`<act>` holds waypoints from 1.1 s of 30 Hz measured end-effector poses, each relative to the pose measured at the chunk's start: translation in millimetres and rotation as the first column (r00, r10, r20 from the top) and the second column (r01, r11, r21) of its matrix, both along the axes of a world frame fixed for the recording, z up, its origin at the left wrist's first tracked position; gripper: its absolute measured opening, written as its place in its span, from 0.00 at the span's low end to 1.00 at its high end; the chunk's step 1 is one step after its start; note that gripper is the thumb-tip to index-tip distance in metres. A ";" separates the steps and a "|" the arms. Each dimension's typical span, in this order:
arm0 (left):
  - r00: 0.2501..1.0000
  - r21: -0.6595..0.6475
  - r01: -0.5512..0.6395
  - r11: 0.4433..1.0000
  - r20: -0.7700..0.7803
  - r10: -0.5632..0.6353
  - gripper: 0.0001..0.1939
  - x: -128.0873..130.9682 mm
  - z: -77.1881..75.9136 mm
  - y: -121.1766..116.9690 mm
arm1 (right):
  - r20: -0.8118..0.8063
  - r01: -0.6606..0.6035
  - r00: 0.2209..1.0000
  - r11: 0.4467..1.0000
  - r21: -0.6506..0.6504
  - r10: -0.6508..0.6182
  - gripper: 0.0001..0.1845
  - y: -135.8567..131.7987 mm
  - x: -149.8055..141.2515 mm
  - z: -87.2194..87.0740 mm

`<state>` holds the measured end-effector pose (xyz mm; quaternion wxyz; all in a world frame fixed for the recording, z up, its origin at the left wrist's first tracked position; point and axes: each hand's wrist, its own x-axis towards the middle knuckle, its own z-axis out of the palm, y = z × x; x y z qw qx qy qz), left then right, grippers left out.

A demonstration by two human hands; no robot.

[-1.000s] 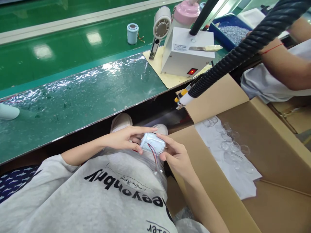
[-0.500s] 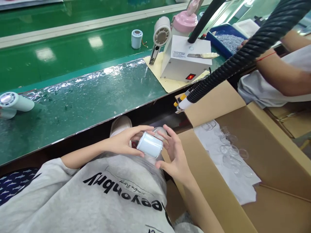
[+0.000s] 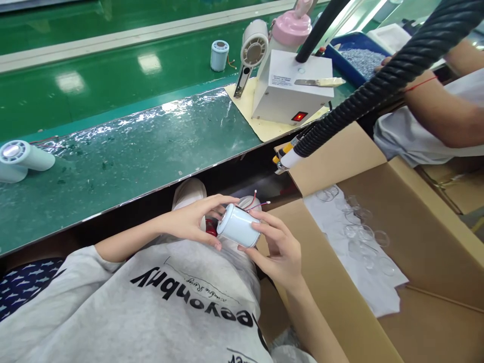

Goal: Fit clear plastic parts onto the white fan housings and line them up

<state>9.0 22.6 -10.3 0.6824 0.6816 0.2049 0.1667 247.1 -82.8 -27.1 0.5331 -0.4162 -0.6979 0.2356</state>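
Note:
A pale blue plastic cylinder (image 3: 239,227), likely a small fan housing, lies tilted above my lap. My right hand (image 3: 278,247) grips its right end between thumb and fingers. Thin wires (image 3: 260,204) with small white connectors stick out behind it. Beside its left end is my left hand (image 3: 200,222), thumb and fingers spread apart; the fingertips reach the cylinder's upper left edge, and I cannot tell whether they touch. Something red (image 3: 211,227) shows under the left palm.
A black corrugated hose (image 3: 363,101) slants down to a nozzle near my hands. The white machine (image 3: 293,91) carries a knife (image 3: 319,82). Handheld fan parts (image 3: 28,157) lie on the bench (image 3: 151,146). An open carton (image 3: 427,242) holds clear rings (image 3: 359,234). A co-worker's arm (image 3: 438,106) is at right.
My right hand has closed on the cylinder, and my left thumb has come off it. The cylinder has shifted slightly right and turned, and its wires now show.

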 end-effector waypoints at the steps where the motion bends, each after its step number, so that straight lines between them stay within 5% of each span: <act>1: 1.000 0.000 0.007 1.000 0.007 -0.007 0.49 0.4 0.7 -0.3 | 0.005 -0.004 1.000 1.000 0.019 0.004 0.32 0.3 -0.2 0.1; 13: 0.999 -0.038 0.034 0.999 -0.027 -0.035 0.47 1.0 3.5 -2.3 | 0.018 -0.003 1.000 0.993 0.119 0.000 0.35 2.5 -2.1 1.2; 21: 0.996 -0.039 0.047 0.998 -0.075 -0.050 0.45 4.7 9.0 -2.6 | -0.087 -0.021 0.996 0.992 -0.128 0.010 0.33 -3.0 0.3 -1.2; 33: 0.994 -0.034 0.042 0.999 -0.103 -0.045 0.45 1.4 6.0 -3.5 | -0.248 -0.056 0.969 0.964 -0.261 -0.011 0.33 -4.7 -4.4 -3.2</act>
